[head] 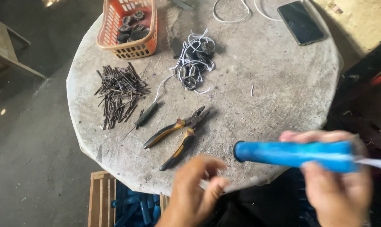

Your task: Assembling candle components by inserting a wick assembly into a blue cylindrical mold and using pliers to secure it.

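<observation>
Near the pliers (177,135), at the desk (283,92) edge, the right hand (339,185) grips a blue tube (293,153) held level above the rim. The left hand (194,191) hovers half-curled, holding nothing. The tube could slip and roll off toward the crate (101,199) below.

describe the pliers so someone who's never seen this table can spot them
On the round grey table, look near the front edge, just ahead of the left hand. The pliers lie open beside a dark-handled awl. Black-and-yellow handles set them apart from the pile of dark nails.
</observation>
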